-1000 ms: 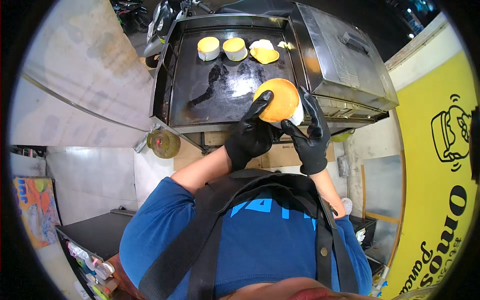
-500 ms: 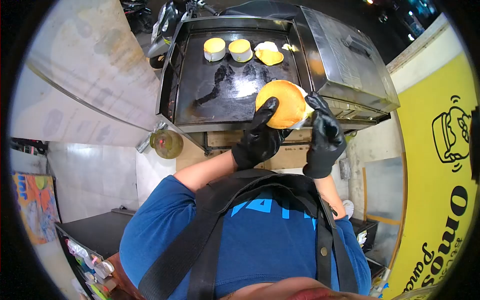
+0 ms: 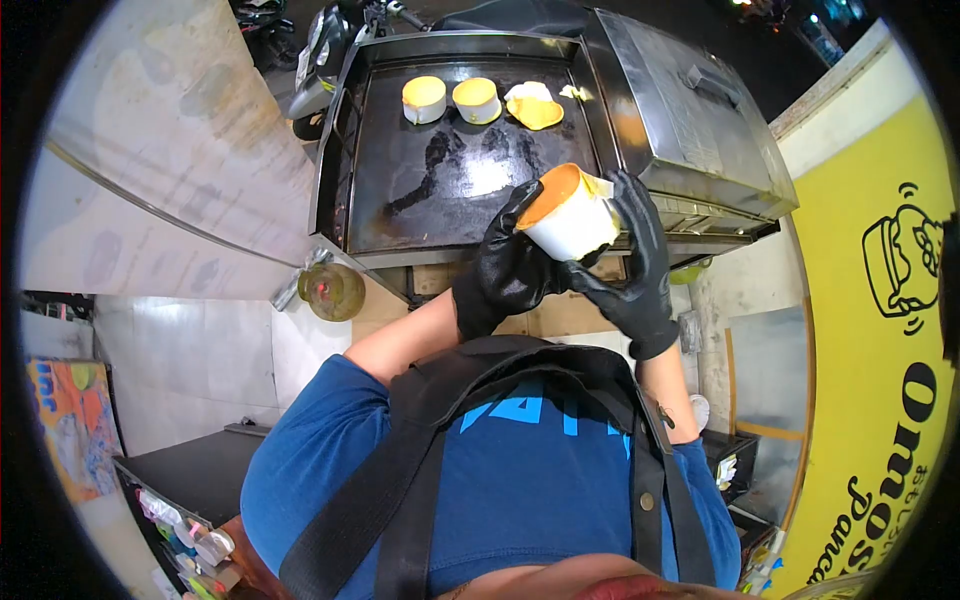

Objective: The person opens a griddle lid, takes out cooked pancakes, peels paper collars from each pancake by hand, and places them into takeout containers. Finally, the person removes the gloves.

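Observation:
Between my two black-gloved hands, over the griddle's front edge, a thick round pancake [image 3: 570, 222] in a white paper collar is tilted so that the collar's side shows. My left hand [image 3: 508, 255] grips it from the left. My right hand [image 3: 640, 270] holds its right side, with the thumb below and the fingers by a loose flap of the collar. On the dark griddle [image 3: 400, 170] stand two wrapped pancakes, one at the left [image 3: 424, 100] and one beside it [image 3: 476, 101]. A flattened, uneven pancake [image 3: 535, 110] lies to their right.
A metal box with a handle [image 3: 690, 120] adjoins the griddle on the right. Small scraps [image 3: 575, 92] lie near the griddle's back right corner. A greenish round container [image 3: 332, 291] is below its front left corner. A yellow sign [image 3: 880, 300] stands at the right.
The held pancake has tipped from showing its browned face to showing its white side. My right hand has closed around it from the collar's upper edge. The view has shifted slightly.

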The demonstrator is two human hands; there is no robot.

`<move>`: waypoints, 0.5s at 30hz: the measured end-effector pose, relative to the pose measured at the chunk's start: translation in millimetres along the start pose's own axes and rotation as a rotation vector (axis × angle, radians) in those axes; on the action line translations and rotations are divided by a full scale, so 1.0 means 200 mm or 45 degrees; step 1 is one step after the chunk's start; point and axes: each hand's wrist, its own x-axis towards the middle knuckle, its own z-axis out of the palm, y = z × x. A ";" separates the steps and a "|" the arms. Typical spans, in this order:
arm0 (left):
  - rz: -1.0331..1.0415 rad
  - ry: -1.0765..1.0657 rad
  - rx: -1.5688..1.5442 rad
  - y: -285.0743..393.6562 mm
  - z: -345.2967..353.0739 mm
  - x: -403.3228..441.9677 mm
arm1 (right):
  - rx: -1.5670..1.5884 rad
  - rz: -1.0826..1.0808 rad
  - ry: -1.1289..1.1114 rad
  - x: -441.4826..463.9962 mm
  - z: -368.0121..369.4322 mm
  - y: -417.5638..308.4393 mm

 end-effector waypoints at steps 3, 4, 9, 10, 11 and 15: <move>-0.018 -0.063 0.001 0.02 -0.03 0.00 | -0.207 -0.123 0.054 -0.05 0.02 0.04; -0.049 0.044 0.046 0.03 -0.02 0.00 | -0.207 -0.120 0.053 -0.05 0.01 0.05; -0.054 0.035 0.104 0.01 0.00 0.02 | -0.496 -0.239 -0.002 -0.02 -0.07 0.04; -0.046 0.085 0.152 0.01 0.00 0.02 | -0.583 -0.274 -0.035 -0.01 -0.09 0.04; -0.046 0.083 0.152 0.01 0.00 0.02 | -0.584 -0.276 -0.036 -0.02 -0.10 0.04; -0.207 0.026 -0.210 0.00 0.02 0.03 | -0.710 -0.462 0.006 -0.03 -0.13 0.06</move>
